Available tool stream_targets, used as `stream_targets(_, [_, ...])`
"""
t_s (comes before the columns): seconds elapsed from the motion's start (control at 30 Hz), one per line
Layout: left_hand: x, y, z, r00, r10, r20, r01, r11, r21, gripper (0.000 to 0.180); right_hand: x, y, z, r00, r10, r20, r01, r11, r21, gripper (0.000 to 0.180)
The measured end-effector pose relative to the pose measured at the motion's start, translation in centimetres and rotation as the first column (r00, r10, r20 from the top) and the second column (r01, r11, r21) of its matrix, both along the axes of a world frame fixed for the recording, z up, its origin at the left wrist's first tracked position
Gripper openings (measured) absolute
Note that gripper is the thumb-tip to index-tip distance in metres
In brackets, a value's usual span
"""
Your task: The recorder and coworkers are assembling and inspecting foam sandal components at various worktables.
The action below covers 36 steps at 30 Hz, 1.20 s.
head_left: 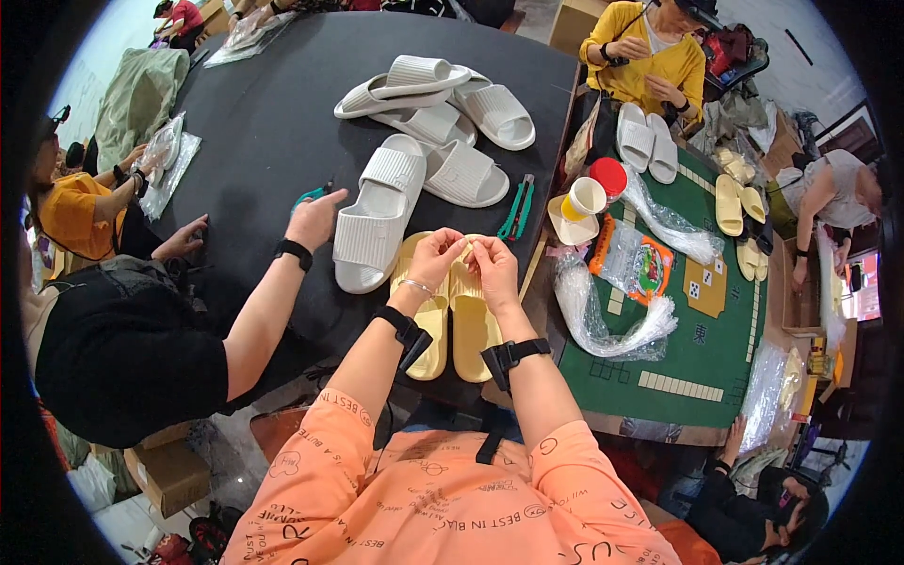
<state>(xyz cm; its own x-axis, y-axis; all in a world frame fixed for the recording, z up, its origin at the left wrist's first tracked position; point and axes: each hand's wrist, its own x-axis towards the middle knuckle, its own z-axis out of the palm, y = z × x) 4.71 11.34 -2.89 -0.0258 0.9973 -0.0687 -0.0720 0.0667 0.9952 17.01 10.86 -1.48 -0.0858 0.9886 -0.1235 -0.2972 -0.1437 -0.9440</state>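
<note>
My left hand [433, 266] and my right hand [496, 271] meet fingertip to fingertip over a pair of yellow slippers [476, 341], which lie side by side at the near edge of the dark table. Both hands are closed in a pinch. What sits between the fingers is too small and covered to make out; it may be part of the slippers' upper ends, which the hands hide. Just left of my hands, a light grey slipper [381, 212] lies with its toe toward me. Several more grey slippers [466, 174] are heaped beyond it.
A green cutter [516, 207] lies to the right. Beside my left arm, a co-worker's hand [315, 218] holds a teal-handled tool. On the green table [612, 377] are bundled plastic ties [612, 325], a yellow cup [586, 198] and other slippers [729, 204]. Other people sit around.
</note>
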Motion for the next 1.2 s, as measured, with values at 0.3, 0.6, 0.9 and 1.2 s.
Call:
stream_targets(0.3, [0.1, -0.2, 0.5, 1.000, -0.017, 0.021, 0.018, 0.999, -0.031, 0.010, -0.1, -0.1, -0.5, 0.999, -0.036, 0.040, 0.036, 0.999, 0.003, 0.008])
stream_targets(0.6, [0.1, -0.1, 0.3, 0.999, -0.001, 0.046, 0.003, 0.999, -0.040, 0.010, -0.2, -0.2, -0.1, 0.997, -0.034, 0.066, 0.033, 0.999, 0.002, 0.008])
stream_targets(0.9, [0.1, -0.3, 0.2, 1.000, 0.011, 0.029, -0.009, 0.999, -0.052, 0.010, -0.3, -0.4, 0.2, 0.995, -0.044, 0.094, 0.042, 0.999, 0.020, 0.007])
stream_targets(1.2, [-0.4, -0.2, -0.3, 1.000, -0.008, 0.021, 0.009, 0.997, -0.077, 0.007, -0.6, -0.3, -0.3, 0.981, -0.013, 0.191, 0.012, 1.000, 0.010, 0.006])
